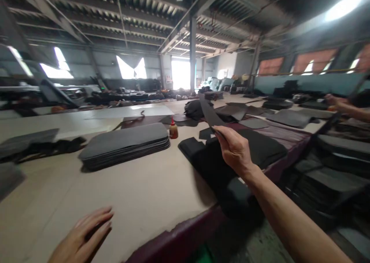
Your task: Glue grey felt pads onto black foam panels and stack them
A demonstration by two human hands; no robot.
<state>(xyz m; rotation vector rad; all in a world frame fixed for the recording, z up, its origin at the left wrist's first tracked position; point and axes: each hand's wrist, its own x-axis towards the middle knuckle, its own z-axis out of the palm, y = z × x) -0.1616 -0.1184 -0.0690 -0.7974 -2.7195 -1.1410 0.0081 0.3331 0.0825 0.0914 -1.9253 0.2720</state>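
Note:
My right hand is closed on the edge of a thin dark grey sheet, which stands tilted up from the fingers. Below that hand lie black sheets, partly hanging over the table's front edge. At the lower left, my left hand is held over the tabletop with its fingers stretched out and nothing in them. Between the hands and farther back rests a neat stack of dark grey panels with rounded ends. Close to the stack's right end stands a small bottle with a red nozzle.
The pale tabletop has a dark red covering along its front edge. More dark pieces lie toward the back right. Another person's hand shows at the far right. Dark material sits at the left.

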